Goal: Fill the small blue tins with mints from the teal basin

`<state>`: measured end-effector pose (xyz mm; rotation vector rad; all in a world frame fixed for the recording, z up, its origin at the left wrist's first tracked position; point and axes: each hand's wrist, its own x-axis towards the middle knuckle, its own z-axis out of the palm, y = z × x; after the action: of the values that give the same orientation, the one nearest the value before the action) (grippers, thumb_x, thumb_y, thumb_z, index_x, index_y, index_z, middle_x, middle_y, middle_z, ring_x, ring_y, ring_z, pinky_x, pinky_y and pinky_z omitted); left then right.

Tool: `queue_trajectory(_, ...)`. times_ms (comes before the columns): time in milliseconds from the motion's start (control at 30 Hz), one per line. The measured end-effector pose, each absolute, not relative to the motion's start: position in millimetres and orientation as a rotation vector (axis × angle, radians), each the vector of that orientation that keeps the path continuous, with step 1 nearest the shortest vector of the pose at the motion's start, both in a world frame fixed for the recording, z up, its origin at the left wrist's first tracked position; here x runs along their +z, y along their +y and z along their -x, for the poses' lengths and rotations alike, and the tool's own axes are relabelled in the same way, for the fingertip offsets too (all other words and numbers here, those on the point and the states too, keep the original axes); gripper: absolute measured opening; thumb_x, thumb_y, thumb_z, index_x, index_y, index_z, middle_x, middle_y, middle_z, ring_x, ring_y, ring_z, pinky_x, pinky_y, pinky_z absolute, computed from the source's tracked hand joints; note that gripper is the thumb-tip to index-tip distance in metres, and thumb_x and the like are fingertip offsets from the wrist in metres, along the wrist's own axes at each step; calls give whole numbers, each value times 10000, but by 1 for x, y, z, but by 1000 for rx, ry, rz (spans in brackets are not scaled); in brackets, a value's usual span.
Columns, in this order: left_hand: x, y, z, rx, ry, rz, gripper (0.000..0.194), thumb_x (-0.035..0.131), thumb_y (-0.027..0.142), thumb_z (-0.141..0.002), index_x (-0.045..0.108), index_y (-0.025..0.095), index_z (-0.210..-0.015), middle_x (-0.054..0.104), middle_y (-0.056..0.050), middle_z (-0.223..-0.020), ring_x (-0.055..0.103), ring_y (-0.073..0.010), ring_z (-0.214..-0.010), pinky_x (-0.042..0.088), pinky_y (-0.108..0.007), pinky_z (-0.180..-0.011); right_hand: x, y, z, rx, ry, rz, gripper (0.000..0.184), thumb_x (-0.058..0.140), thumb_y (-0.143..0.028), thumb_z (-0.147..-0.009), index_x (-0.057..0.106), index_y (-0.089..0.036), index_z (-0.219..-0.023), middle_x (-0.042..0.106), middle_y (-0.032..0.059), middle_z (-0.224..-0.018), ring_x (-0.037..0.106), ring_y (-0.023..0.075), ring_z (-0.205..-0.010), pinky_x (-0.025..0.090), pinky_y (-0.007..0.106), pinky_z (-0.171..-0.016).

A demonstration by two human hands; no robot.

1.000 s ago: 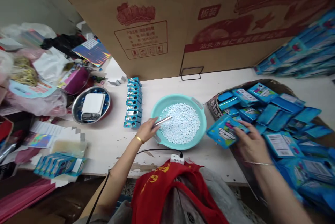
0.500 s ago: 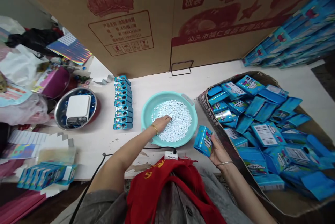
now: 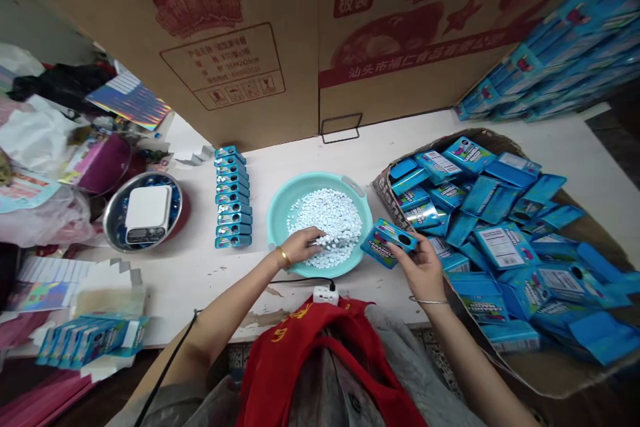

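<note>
Over the mint-green basin [image 3: 280, 197], my left hand [image 3: 301, 246] is closed round the handle of a scoop [image 3: 345, 242] heaped with white pellets. More white pellets [image 3: 325, 210] cover the basin's floor. My right hand [image 3: 423, 267] grips a small blue box [image 3: 383, 247] at the basin's right rim, tilted, with a dark round hole in its upper face. To the left of the basin stands a row of similar blue boxes [image 3: 234, 197], some with white pellets on top.
An open carton [image 3: 385, 194] full of blue boxes lies at the right. Large brown cartons [image 3: 240, 7] close off the back. A steel bowl [image 3: 113, 214] with a white scale [image 3: 149, 210] stands left. A cable [image 3: 295, 280] runs to a white plug block [image 3: 325, 295].
My left hand has drawn the scoop up out of the pellets, now loaded. My right hand has turned the blue box so its holed face shows, and brought it up by the basin rim.
</note>
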<state>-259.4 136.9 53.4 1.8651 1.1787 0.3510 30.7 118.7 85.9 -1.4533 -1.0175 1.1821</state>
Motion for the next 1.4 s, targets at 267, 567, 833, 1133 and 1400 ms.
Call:
queue_trajectory(267,161,154,285,253,1146,-2109,307,524,282,-886,555,162,-1167,611,-77,-1009,576,-169,-911,448,-278,-819,81,142,1,605,-1909,1325,362,586,-423,-847,556,-187,-1120,657,122,-1032,614,269,-978,511,418,-845)
queue_trajectory(567,231,167,238,-547,1346,-2297,247,519,172,-836,584,166,-1074,624,-86,-1036,623,-217,-878,473,-303,-707,72,144,35,467,-2105,1130,320,511,-285,-887,511,-185,-1191,653,119,-1070,605,273,-993,518,422,-843)
queue_trajectory(833,251,156,211,-689,1384,-2429,253,387,98,-895,580,149,-1049,593,-102,-963,636,-222,-800,472,-320,-630,59,143,34,503,-2088,1129,334,530,-296,-884,502,-182,-1197,656,122,-1063,609,270,-994,525,421,-842)
queue_trajectory(1133,83,193,274,-408,1835,-2258,310,283,109,-930,514,142,-1134,542,-141,-1114,494,-258,-1029,408,-411,-859,62,148,13,630,-1803,1406,404,599,-451,-833,549,-179,-1128,663,122,-1022,633,259,-942,522,404,-819)
queue_trajectory(1400,18,158,230,-349,1488,-2198,268,328,94,-921,509,175,-1101,520,-109,-1159,466,-237,-1070,427,-384,-881,79,144,-7,736,-1588,1532,407,662,-439,-778,563,-181,-1077,662,76,-954,638,219,-846,516,366,-780)
